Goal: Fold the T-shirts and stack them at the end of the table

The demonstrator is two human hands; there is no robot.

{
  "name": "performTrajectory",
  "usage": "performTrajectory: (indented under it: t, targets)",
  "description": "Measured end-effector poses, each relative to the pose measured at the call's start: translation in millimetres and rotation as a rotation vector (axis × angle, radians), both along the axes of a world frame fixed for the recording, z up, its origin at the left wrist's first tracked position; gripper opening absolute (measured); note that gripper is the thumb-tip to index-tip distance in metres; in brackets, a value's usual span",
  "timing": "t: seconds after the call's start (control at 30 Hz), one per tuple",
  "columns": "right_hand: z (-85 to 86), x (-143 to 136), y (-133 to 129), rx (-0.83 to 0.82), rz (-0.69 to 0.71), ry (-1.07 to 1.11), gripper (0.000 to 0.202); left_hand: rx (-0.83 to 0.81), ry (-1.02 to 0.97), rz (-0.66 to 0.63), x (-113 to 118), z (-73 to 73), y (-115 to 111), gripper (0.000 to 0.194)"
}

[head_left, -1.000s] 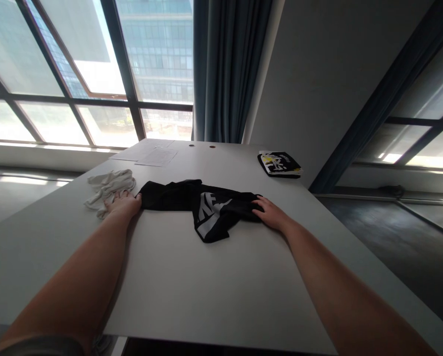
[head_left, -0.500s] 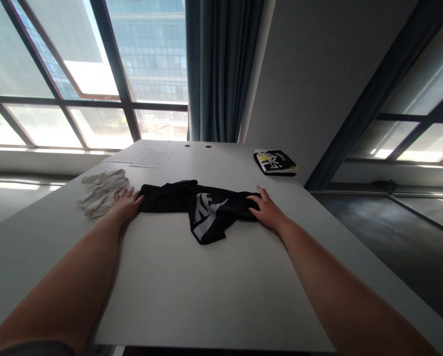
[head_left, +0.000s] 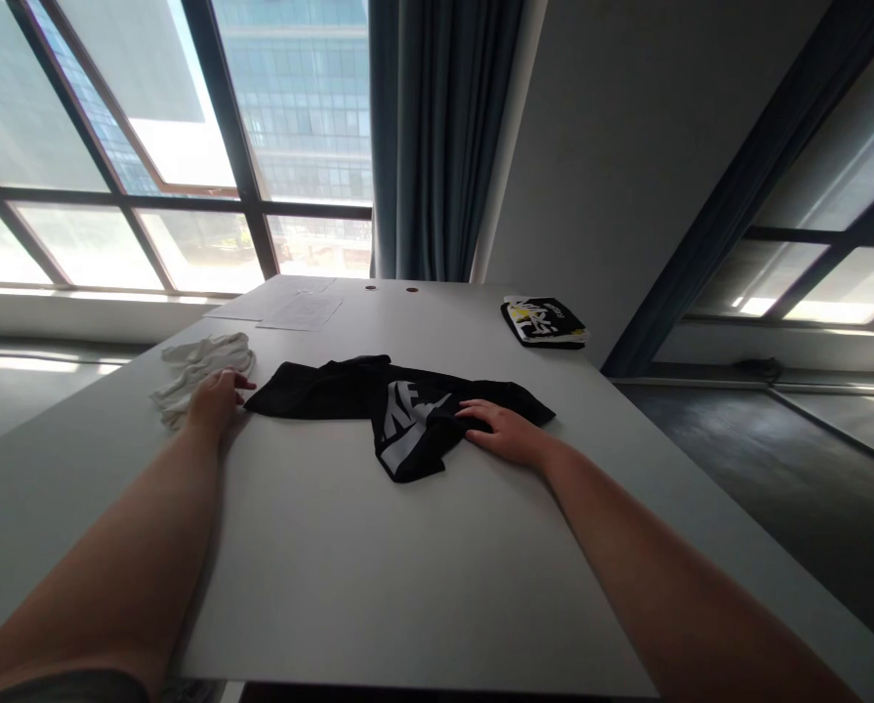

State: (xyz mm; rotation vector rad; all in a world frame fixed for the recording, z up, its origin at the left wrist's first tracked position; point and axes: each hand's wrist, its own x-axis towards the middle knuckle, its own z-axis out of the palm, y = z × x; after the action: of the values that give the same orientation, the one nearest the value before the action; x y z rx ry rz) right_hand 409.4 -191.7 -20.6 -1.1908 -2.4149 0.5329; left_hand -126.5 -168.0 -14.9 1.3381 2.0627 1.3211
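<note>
A black garment (head_left: 326, 392) with a large pale print lies spread across the white table (head_left: 407, 576), one bunched part sticking out toward me. My left hand (head_left: 217, 398) is just off the garment's left end, its fingers stretched out and slightly bent, with nothing visible in them. Behind and beside that hand is a crumpled white cloth (head_left: 206, 356), partly covered by it; whether they touch I cannot tell. On the right, my right hand (head_left: 508, 433) rests its spread fingers on the garment near the print, not gripping it.
At the far right of the table sits a folded black cloth item with white and yellow print (head_left: 543, 322). Sheets of paper (head_left: 301, 310) lie at the back left. Two small round holes mark the far edge, and beyond it hang blue curtains (head_left: 437, 146).
My left hand has moved left off the garment toward the white cloth. My right hand has slid left from the garment's right end, and both ends now show more fully.
</note>
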Motion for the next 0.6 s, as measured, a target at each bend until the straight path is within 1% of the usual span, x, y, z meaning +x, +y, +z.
performTrajectory:
  t: [0.07,0.23,0.33,0.4,0.5,0.6]
  targets:
    - [1.1,-0.4,-0.2,-0.007,-0.003,0.005,0.039,-0.007,0.097,-0.034,2.5,-0.2,-0.5,0.031]
    - [2.5,-2.2,-1.1,-0.014,-0.014,0.006,0.039,0.011,0.001,-0.126,6.2,-4.9,6.1,0.033]
    - [2.9,-1.9,-1.3,-0.011,-0.011,-0.001,0.039,-0.01,-0.071,-0.18,7.6,-7.4,9.9,0.036]
    - [3.2,-1.3,-1.4,-0.008,-0.009,0.0,0.038,-0.023,-0.083,-0.195,7.6,-8.2,10.4,0.037]
    - [3.2,-0.4,-1.4,-0.011,-0.007,0.0,0.039,-0.021,-0.055,-0.16,4.4,-7.9,8.7,0.036]
    - [2.6,0.3,-1.1,-0.017,-0.004,-0.014,0.04,-0.036,0.083,-0.05,-2.2,-7.4,7.2,0.034]
